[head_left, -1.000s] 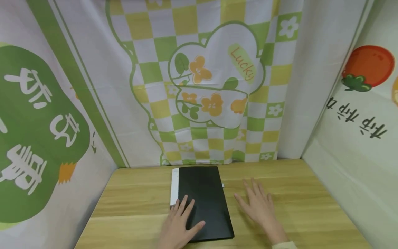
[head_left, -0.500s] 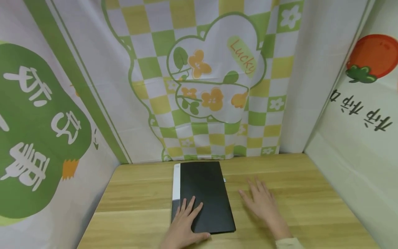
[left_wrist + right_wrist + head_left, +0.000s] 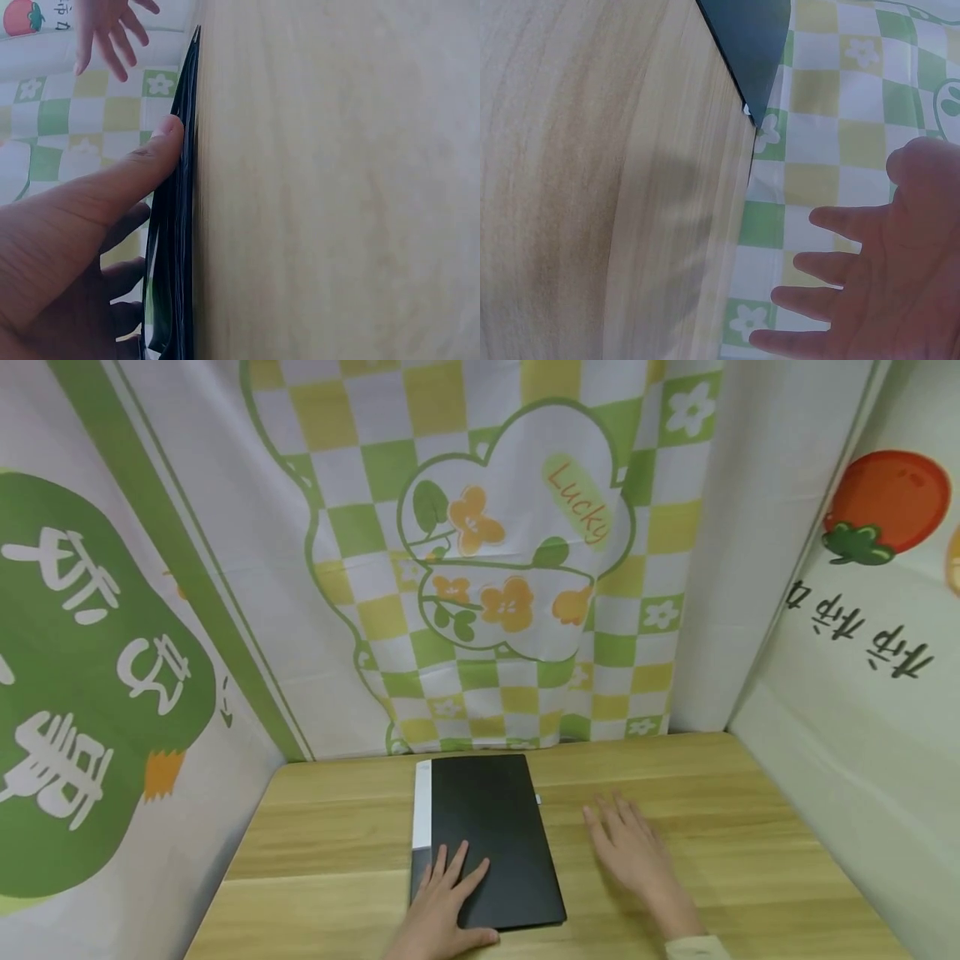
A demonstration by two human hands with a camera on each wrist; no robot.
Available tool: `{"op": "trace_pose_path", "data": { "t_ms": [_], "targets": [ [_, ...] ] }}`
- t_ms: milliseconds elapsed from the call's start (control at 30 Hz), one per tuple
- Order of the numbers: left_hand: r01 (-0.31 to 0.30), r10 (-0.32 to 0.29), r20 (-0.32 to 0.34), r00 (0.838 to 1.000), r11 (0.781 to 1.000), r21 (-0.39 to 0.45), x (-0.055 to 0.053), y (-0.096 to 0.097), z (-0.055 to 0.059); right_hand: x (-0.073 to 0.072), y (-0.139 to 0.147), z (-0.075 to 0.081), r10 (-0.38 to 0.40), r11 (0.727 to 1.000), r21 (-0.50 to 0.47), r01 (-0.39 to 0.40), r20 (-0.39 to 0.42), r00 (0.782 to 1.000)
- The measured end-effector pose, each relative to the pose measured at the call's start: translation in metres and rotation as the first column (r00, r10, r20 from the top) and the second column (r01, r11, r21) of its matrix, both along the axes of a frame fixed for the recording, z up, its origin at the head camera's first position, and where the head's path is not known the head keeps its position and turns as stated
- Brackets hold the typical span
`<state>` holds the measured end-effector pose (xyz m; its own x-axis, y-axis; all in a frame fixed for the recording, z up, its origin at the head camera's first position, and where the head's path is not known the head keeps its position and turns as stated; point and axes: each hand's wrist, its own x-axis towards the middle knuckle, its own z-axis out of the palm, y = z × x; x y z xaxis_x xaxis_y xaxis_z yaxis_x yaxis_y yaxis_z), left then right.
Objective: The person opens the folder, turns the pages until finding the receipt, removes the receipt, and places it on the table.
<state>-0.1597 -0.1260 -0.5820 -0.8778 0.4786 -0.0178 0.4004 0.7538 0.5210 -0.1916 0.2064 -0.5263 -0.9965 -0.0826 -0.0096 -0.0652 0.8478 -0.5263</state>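
A black folder [image 3: 495,827] with a white and grey strip down its left side lies closed on the wooden table. My left hand [image 3: 442,906] rests with spread fingers on its near left part, the thumb by the near edge. Seen edge-on in the left wrist view, the folder [image 3: 180,225] shows several thin layers, and the thumb touches its upper cover. To the right, my right hand [image 3: 633,852] is held above the table, fingers extended and holding nothing. The right wrist view shows that hand [image 3: 892,270] apart from the folder's corner [image 3: 754,60].
The wooden tabletop [image 3: 322,835] runs back to a green and yellow checked cloth [image 3: 510,693]. Printed cloth walls stand at the left [image 3: 90,693] and right [image 3: 862,735]. A small white tab [image 3: 537,799] sticks out at the folder's right edge.
My left hand has slid slightly nearer along the folder, uncovering the strip's grey part. The right hand has shifted a little to the right, away from the folder. The folder stays closed.
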Motion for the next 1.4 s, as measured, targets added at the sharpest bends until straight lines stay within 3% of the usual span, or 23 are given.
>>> {"op": "trace_pose_path", "data": {
  "t_ms": [633,867,1167,1400],
  "targets": [
    [-0.003,-0.006,0.053,0.999,0.984,0.176,0.004,-0.006,0.002,0.002,0.009,0.001,0.014,0.999,0.037,-0.011,-0.078,0.997],
    [0.004,-0.022,0.058,0.998,0.957,0.291,0.003,-0.012,0.004,0.001,0.011,-0.001,-0.002,0.999,0.037,0.004,-0.053,0.999],
    [-0.033,0.037,-0.003,0.999,0.921,0.387,0.015,-0.016,0.002,0.003,0.012,-0.007,0.019,1.000,0.005,-0.019,-0.039,0.999],
    [-0.013,0.013,0.002,1.000,0.875,0.485,0.018,-0.015,0.005,0.001,0.015,-0.010,0.016,1.000,0.025,-0.015,-0.022,1.000]
  ]
}}
